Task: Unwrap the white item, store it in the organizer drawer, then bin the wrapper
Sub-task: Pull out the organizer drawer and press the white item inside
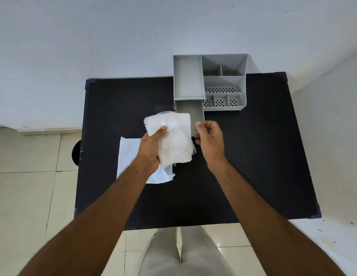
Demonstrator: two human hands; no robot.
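Note:
My left hand (151,148) grips a soft white item (173,136) held above the black table (253,146). A thin clear wrapper (193,151) still covers the item and sticks out at its right edge. My right hand (210,138) is closed beside that edge, its fingertips pinching the clear film. Just behind both hands the grey organizer (223,84) stands at the table's back, with its drawer (190,114) pulled out toward me and nothing visible inside it.
A flat white sheet (128,154) lies on the table under my left forearm. A dark round bin opening (76,152) shows on the floor past the table's left edge. A white wall rises behind the table.

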